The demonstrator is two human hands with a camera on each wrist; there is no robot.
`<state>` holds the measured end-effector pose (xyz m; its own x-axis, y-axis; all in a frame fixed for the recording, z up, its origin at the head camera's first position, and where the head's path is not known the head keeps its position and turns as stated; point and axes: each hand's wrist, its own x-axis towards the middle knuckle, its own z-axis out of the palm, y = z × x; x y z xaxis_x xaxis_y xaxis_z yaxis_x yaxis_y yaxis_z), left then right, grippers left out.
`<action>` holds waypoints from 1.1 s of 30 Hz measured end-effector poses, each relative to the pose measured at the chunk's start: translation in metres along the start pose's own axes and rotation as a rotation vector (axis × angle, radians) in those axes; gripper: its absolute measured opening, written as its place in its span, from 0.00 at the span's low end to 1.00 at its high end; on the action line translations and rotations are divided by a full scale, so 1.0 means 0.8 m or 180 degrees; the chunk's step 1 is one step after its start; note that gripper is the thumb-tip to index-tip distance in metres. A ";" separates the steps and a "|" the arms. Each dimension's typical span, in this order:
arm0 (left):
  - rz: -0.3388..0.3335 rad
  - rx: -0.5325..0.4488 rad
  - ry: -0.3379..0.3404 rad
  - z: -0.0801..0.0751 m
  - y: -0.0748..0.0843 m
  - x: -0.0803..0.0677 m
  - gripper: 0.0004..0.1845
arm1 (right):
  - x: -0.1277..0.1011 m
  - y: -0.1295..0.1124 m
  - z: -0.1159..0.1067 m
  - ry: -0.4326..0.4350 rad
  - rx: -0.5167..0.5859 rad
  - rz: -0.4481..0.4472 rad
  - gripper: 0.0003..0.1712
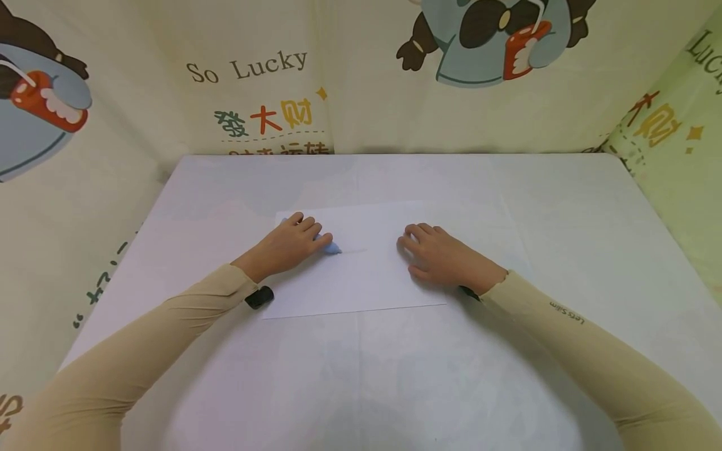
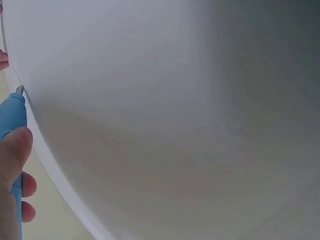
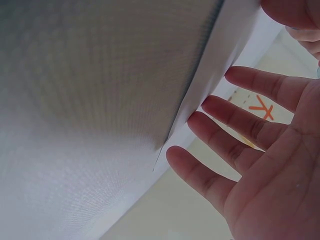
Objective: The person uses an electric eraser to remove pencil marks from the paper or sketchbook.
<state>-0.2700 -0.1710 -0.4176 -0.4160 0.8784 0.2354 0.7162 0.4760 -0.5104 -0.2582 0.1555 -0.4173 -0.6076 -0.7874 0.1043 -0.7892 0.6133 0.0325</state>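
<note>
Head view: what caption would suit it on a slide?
Left hand holds a light-blue pen to a white paper sheet; right hand rests flat on it.

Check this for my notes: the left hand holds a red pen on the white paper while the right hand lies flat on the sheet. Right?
Not quite: the pen is light blue, not red, as the left wrist view shows. The rest stands: the left hand holds it on the white paper, and the right hand lies flat on the sheet.

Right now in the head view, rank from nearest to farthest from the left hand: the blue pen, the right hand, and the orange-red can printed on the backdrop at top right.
1. blue pen: held in the left hand, tip on the paper.
2. right hand: across the sheet, to the right, lying flat.
3. orange-red can: up on the backdrop, far right.
</note>
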 end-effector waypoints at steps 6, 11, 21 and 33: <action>0.0008 0.0000 -0.0004 0.002 0.000 0.000 0.10 | 0.003 0.001 0.001 -0.0053 0.0005 0.0018 0.23; 0.0012 -0.0006 0.0018 0.002 -0.001 0.001 0.10 | 0.004 -0.001 -0.002 -0.0145 0.0016 0.0069 0.23; 0.0030 0.0072 -0.0018 0.000 -0.003 0.001 0.11 | 0.004 -0.002 -0.005 -0.0146 0.0064 0.0069 0.23; 0.0058 0.0080 -0.0125 -0.003 -0.001 0.000 0.11 | 0.003 -0.001 -0.003 -0.0054 0.0083 0.0023 0.22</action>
<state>-0.2696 -0.1713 -0.4152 -0.4249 0.8843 0.1936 0.7098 0.4582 -0.5351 -0.2586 0.1535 -0.4146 -0.6147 -0.7839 0.0876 -0.7866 0.6174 0.0059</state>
